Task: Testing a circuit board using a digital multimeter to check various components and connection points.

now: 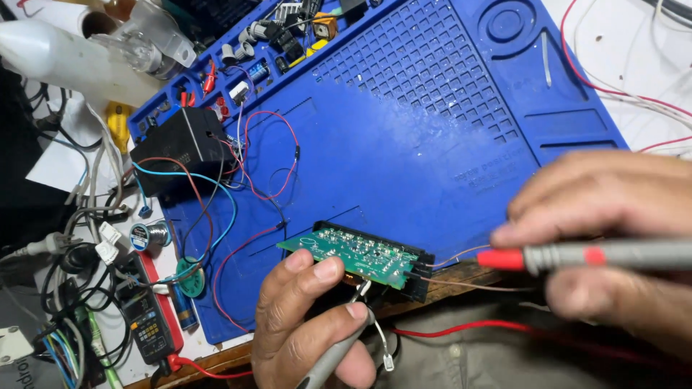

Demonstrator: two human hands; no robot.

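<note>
My left hand [306, 328] pinches the near edge of a green circuit board [353, 253] in a black frame, and also grips a grey meter probe [333, 362] whose tip points up at the board. My right hand [613, 238] holds a second grey probe with a red tip [577, 256], lying level, its point touching the board's right end. Thin wires run from that end of the board. Everything sits over the near edge of a blue work mat [404, 151].
A black box [180, 148] with red, blue and black wires lies on the mat's left. Small electronic parts fill the mat's top trays [281, 43]. A multimeter [148, 317], solder spool [148, 235] and tangled cables sit at the left. A white lamp [65, 57] hangs at top left.
</note>
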